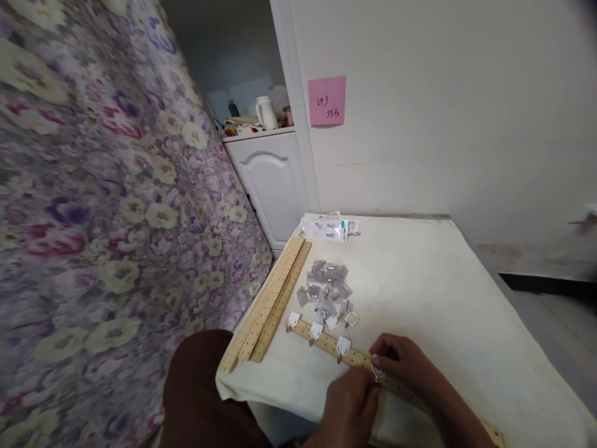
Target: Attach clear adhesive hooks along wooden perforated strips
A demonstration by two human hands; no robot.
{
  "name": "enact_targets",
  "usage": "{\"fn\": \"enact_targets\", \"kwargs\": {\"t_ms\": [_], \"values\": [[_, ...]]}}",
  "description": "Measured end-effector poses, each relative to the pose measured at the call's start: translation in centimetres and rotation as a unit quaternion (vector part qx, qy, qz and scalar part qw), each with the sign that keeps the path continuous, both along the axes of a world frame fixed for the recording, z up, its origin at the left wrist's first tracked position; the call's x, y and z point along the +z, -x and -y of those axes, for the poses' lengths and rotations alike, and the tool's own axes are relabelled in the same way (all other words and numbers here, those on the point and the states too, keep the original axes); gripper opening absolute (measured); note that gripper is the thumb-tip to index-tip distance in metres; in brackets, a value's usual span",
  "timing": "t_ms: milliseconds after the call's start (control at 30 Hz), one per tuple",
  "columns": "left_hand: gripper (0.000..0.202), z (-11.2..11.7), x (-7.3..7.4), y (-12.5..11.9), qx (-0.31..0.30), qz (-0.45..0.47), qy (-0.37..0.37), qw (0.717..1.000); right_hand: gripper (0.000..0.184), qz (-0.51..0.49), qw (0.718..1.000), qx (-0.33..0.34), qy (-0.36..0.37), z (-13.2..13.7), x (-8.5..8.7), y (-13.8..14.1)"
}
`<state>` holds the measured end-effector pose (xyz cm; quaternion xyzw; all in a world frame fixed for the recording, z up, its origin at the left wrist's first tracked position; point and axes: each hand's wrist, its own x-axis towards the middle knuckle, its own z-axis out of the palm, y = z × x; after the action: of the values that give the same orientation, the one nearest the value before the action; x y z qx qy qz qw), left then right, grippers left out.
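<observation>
A perforated wooden strip (pixel 329 343) lies slantwise near the table's front edge. Three white hooks with metal ends sit along its left half; the nearest hook (pixel 344 346) is just left of my hands. My right hand (pixel 396 358) pinches another white hook (pixel 377 371) against the strip with thumb and fingers. Below it, my left hand (pixel 352 398) is closed at the strip's front edge, its fingertips partly hidden, seemingly steadying the wood. Behind the strip lie a pile of small clear packets (pixel 329 280) and a loose hook with a square backing (pixel 351 319).
Several more perforated wooden strips (pixel 268 298) are stacked along the table's left edge. Flat printed packages (pixel 326 229) lie at the back of the cloth-covered table (pixel 420 280). A floral curtain (pixel 116 218) hangs at left; a pink note (pixel 327 101) is on the wall.
</observation>
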<state>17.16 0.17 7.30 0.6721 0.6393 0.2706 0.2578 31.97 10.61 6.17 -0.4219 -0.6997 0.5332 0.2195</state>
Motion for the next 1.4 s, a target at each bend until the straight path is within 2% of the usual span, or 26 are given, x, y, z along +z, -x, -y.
{"fn": "enact_targets", "kwargs": {"t_ms": [533, 933, 1400], "values": [[0.011, 0.09, -0.27, 0.13, 0.001, 0.006, -0.015, 1.0, 0.011, -0.018, 1.0, 0.005, 0.009, 0.01, 0.13, 0.31], [0.012, 0.08, -0.55, 0.23, 0.006, 0.016, -0.018, 1.0, 0.013, 0.004, 1.0, -0.001, 0.002, 0.01, 0.19, 0.25], [0.011, 0.12, 0.01, 0.2, 0.006, 0.012, -0.004, 1.0, 0.012, 0.001, 1.0, -0.011, 0.011, 0.01, 0.03, 0.54]]}}
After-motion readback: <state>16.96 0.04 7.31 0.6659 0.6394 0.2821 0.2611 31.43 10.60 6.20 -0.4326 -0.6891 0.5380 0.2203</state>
